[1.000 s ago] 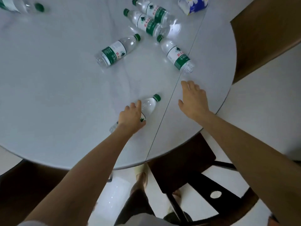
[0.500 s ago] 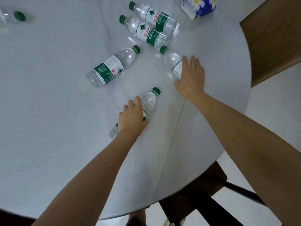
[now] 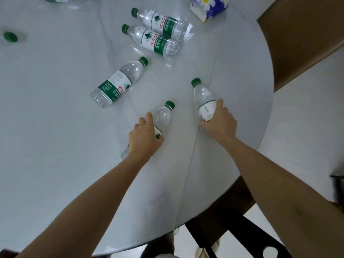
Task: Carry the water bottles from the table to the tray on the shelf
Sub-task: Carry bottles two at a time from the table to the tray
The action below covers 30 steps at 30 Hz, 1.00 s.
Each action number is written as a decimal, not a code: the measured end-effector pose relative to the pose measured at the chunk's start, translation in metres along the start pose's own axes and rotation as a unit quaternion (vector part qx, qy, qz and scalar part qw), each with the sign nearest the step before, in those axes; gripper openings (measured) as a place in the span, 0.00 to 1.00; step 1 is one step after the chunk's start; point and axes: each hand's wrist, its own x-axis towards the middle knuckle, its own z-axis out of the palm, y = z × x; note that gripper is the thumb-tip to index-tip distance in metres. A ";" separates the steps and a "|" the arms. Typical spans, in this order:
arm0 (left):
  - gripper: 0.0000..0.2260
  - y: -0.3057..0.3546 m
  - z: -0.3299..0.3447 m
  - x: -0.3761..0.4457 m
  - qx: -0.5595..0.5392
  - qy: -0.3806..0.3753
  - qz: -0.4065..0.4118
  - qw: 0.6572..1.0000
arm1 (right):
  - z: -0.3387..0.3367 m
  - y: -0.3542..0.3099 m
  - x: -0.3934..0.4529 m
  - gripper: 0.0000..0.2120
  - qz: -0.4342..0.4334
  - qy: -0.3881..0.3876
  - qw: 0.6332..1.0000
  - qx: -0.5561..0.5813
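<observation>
Green-capped, lying on white table (image 3: 55, 146): left hand (image 3: 145, 138) gripping near bottle (image 3: 162, 116), right hand (image 3: 219, 123) gripping second bottle (image 3: 202, 95); three spare bottles (image 3: 119, 84) resting beyond.

1. showing both forearms bare, wearing no sleeves down to the wrists.
2. wearing no rings, watch or gloves on the left hand (image 3: 145, 140) or the right hand (image 3: 219, 123).
3. wearing light shoes (image 3: 200, 252), glimpsed under the table edge.
</observation>
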 end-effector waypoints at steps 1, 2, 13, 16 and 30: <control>0.31 0.001 -0.003 -0.002 -0.026 -0.014 -0.009 1.000 | 0.002 0.010 -0.016 0.38 0.004 0.000 1.000 0.014; 0.31 0.003 -0.005 -0.005 -0.059 -0.028 -0.019 0.998 | 0.001 0.019 -0.031 0.36 0.011 -0.009 0.999 0.033; 0.26 0.128 -0.031 -0.117 -0.387 -0.056 0.075 0.917 | -0.093 0.136 -0.186 0.28 0.125 0.039 0.921 0.368; 0.24 0.186 -0.031 -0.166 -0.407 -0.085 0.144 0.898 | -0.121 0.188 -0.247 0.27 0.172 0.102 0.877 0.436; 0.20 0.355 0.061 -0.616 -0.381 -0.340 0.401 0.760 | -0.117 0.432 -0.729 0.24 0.386 0.397 0.680 0.480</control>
